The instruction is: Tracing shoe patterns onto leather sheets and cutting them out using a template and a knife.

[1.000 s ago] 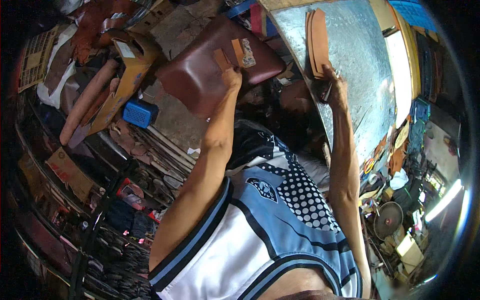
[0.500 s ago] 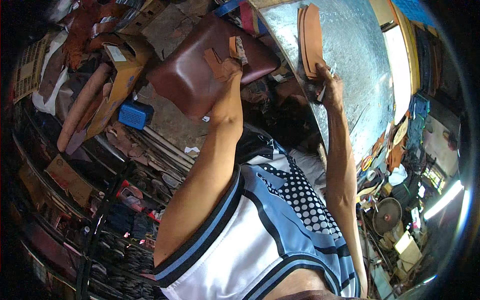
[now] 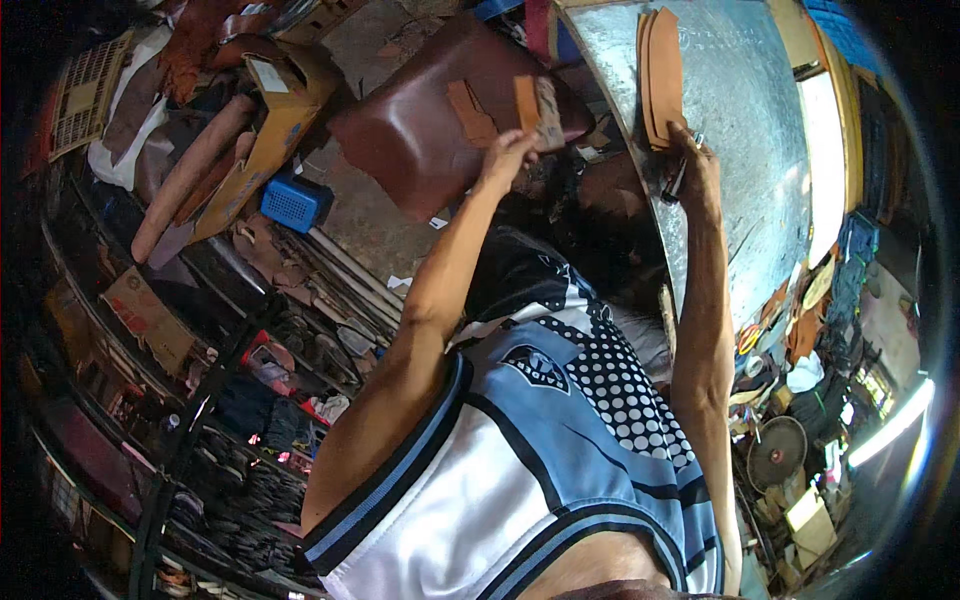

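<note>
My left hand pinches a narrow leather piece with a mottled grey-brown face, above the edge of a dark red-brown padded seat. An orange-brown strip shows right beside that piece. Another tan leather piece lies on the seat, apart from my fingers. My right hand is closed around a slim dark-and-silver tool, its exact kind unclear. Its fingertips touch the near end of several long tan leather strips, stacked slightly fanned on a grey metal-topped table.
Left of the seat stand a cardboard box with rolled leather and a blue plastic basket. Long pale poles lie near my left arm. A round fan and clutter fill the right side.
My left hand has drawn back from the tan piece on the seat, carrying the mottled piece rightward. The view has shifted; my right hand stays at the strips' near end.
</note>
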Motion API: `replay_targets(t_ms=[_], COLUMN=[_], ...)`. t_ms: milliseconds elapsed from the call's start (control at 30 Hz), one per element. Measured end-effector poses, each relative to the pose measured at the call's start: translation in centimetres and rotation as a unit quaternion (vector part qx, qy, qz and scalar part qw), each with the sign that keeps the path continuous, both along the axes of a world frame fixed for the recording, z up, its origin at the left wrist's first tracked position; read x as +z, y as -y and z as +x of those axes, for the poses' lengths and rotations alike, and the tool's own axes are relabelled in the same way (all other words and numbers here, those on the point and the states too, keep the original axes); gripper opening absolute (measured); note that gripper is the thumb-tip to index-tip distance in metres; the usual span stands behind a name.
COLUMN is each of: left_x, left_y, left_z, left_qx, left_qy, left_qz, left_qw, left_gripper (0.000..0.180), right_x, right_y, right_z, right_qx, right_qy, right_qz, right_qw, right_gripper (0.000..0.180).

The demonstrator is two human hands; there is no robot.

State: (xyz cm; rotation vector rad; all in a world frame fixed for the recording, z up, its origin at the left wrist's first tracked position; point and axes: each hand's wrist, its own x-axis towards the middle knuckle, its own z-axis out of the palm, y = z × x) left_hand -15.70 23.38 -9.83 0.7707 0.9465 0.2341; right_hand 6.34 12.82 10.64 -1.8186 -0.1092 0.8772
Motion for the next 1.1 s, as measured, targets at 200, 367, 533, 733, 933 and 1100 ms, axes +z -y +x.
replay_targets(t_ms=[200, 367, 533, 733, 933, 1100], left_x=[-0.3, -2.2, -3.9, -3.4, -5.1, -5.8], left_y=[7.0, 6.4, -0.4, -4.7, -4.7, -4.7], left_z=[-4.2, -6.8, -8.9, -7.1, -9.0, -8.7], left_qx=[-0.066, 0.039, 0.143, 0.153, 0.202, 0.177], left_qy=[-0.019, -0.043, -0.061, -0.062, -0.08, -0.107], left_qz=[-0.048, -0.064, -0.018, 0.002, -0.035, -0.065], left_qw=[0.996, 0.996, 0.988, 0.986, 0.976, 0.976], left_gripper=[0.024, 0.025, 0.023, 0.021, 0.029, 0.031], right_x=[-3.0, -2.8, -2.7, -2.5, -2.6, -2.2], right_y=[-0.6, -0.1, 0.5, 0.1, 0.7, 0.8], right_z=[3.8, 3.1, 3.1, 2.5, 3.0, 3.0], right_qx=[0.018, 0.007, 0.035, 0.035, 0.03, 0.001], right_qy=[-0.017, 0.04, 0.058, 0.065, 0.09, 0.026], right_qz=[-0.039, -0.026, -0.022, -0.015, -0.03, 0.02], right_qw=[0.999, 0.999, 0.997, 0.997, 0.995, 0.999], right_gripper=[0.037, 0.046, 0.047, 0.048, 0.049, 0.045])
